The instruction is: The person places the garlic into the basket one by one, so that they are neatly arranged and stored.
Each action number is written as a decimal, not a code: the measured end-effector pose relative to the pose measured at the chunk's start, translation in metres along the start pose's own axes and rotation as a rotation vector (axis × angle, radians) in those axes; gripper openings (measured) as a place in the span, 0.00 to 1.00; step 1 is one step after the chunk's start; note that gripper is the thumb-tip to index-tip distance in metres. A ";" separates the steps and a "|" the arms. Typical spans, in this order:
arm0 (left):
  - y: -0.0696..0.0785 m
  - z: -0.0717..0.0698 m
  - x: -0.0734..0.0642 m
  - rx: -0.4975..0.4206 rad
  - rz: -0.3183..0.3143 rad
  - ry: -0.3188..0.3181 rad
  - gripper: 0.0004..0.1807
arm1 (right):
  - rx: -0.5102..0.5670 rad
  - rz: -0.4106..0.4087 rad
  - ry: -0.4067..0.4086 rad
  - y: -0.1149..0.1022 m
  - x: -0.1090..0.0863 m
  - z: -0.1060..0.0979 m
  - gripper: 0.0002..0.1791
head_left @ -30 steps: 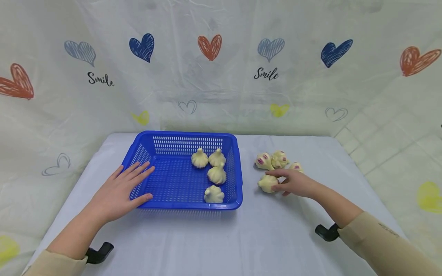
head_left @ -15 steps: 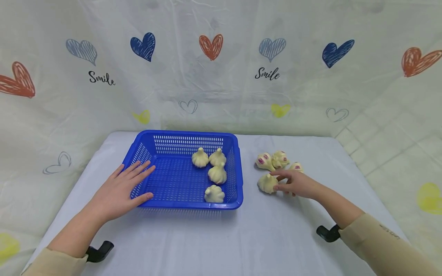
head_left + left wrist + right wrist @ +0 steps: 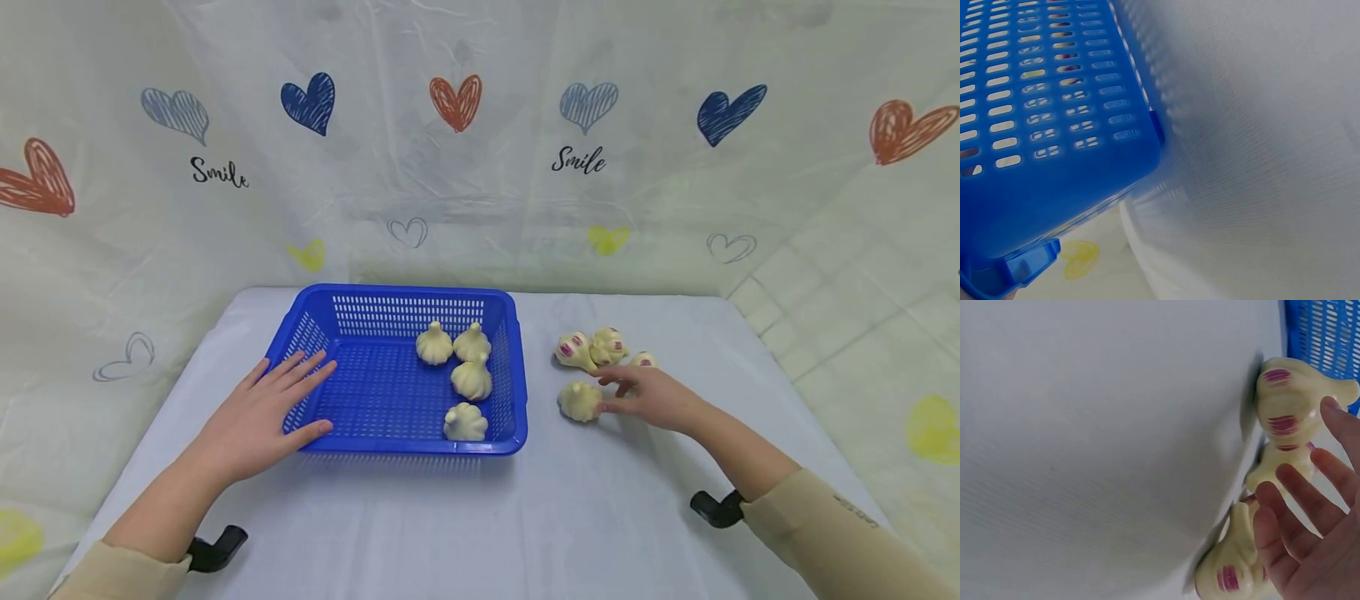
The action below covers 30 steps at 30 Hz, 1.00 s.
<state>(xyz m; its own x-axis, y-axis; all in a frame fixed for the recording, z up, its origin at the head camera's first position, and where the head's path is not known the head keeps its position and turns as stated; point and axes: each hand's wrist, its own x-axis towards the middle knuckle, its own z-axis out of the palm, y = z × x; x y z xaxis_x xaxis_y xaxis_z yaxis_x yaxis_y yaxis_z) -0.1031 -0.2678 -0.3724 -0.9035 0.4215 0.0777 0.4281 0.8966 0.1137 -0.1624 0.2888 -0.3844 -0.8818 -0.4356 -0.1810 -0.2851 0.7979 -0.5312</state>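
My left hand [image 3: 258, 417] lies with spread, straight fingers over the left rim of a blue plastic basket [image 3: 390, 447]. Several cream garlic bulbs [image 3: 471, 381] sit in the basket's right half. To the right of the basket, one garlic bulb [image 3: 581, 402] rests on the table, with my right hand [image 3: 647, 396] just beside it, thumb tip at its side. In the right wrist view, this bulb [image 3: 1291, 403] shows purple streaks, and the fingers [image 3: 1310, 500] are loosely bent and apart, holding nothing. The left wrist view shows the basket's slotted side [image 3: 1054, 187], with the left hand almost wholly hidden.
Behind the right hand lie two purple-streaked garlic bulbs, a left one [image 3: 573, 348] and a right one [image 3: 608, 345]. Another bulb [image 3: 643, 359] is partly covered by the hand. A white cloth [image 3: 450, 533] covers the table, and a heart-printed sheet [image 3: 495, 192] hangs behind it.
The garlic bulb by my right hand has turned, its stalk no longer pointing left. The right hand has drawn slightly to the right, off the bulb. My left hand stays in place.
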 end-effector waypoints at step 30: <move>0.001 0.001 0.000 -0.004 -0.011 -0.004 0.44 | -0.062 -0.205 0.014 -0.025 0.020 0.000 0.16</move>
<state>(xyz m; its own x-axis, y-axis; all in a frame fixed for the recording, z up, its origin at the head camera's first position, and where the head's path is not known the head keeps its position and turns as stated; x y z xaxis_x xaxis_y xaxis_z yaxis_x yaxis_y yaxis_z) -0.1021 -0.2668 -0.3731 -0.9082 0.4122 0.0724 0.4182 0.9006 0.1184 -0.1730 0.2604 -0.3749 -0.8079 -0.5859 -0.0627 -0.4814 0.7176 -0.5033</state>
